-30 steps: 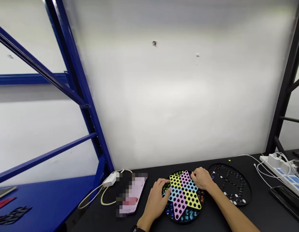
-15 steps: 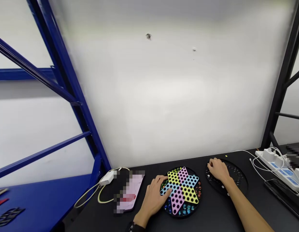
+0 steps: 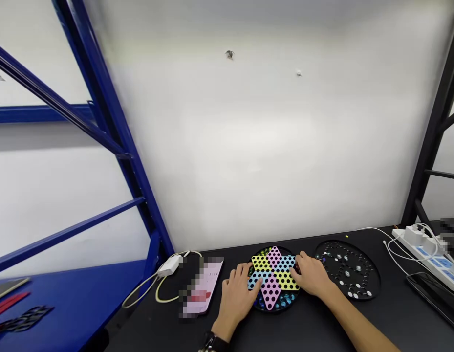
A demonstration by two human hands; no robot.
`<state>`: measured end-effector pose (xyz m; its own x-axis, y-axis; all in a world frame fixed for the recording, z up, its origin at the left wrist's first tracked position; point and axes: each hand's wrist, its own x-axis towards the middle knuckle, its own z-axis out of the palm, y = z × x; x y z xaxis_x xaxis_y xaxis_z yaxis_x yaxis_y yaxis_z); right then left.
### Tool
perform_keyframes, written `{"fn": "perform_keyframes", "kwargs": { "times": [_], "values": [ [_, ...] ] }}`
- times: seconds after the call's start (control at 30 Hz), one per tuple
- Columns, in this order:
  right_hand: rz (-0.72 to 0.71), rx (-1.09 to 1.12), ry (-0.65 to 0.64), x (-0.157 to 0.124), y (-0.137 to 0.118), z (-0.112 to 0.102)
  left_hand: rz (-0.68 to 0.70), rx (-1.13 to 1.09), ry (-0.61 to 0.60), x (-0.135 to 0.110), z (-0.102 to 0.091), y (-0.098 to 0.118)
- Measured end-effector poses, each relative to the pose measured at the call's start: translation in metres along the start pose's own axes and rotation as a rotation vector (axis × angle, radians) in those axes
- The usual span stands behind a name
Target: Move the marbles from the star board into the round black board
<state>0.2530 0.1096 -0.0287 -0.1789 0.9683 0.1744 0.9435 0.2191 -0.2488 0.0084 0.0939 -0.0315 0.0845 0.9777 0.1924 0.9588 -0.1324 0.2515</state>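
Note:
A round black board with a star of yellow, pink and blue perforated panels (image 3: 273,276) lies on the black table, with coloured marbles around its rim. My left hand (image 3: 238,298) rests on its left edge, fingers spread and flat. My right hand (image 3: 312,275) lies at the board's right edge with its fingers curled toward the marbles there; what they hold, if anything, is hidden. To the right lies a second round black board (image 3: 349,268) with several marbles in its holes.
A pink phone (image 3: 203,292) and a white charger with its cable (image 3: 168,268) lie left of the boards. A white power strip (image 3: 430,253) and a dark phone (image 3: 434,296) sit at the right. Blue shelving (image 3: 113,127) stands at left, a black post (image 3: 435,122) at right.
My right hand has come back from the black board on the right to the right edge of the star board. The left hand has stayed on the star board's left side.

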Motion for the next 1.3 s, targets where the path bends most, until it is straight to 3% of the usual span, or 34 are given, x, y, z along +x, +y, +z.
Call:
{"fn": "perform_keyframes", "kwargs": {
  "times": [0.27, 0.57, 1.1, 1.3],
  "values": [
    [0.182, 0.017, -0.037, -0.001, -0.014, 0.011, -0.006, -0.04, -0.005, 0.001, -0.001, 0.002],
    [0.123, -0.036, -0.036, 0.0, -0.012, 0.013, -0.008, -0.064, 0.009, 0.002, 0.003, 0.002],
    [0.199, 0.019, 0.027, -0.007, -0.013, 0.015, -0.005, -0.064, 0.005, 0.002, 0.005, 0.0],
    [0.163, 0.0, 0.033, -0.008, -0.013, 0.016, -0.009, -0.038, 0.008, 0.002, 0.008, -0.001]
  ]
}}
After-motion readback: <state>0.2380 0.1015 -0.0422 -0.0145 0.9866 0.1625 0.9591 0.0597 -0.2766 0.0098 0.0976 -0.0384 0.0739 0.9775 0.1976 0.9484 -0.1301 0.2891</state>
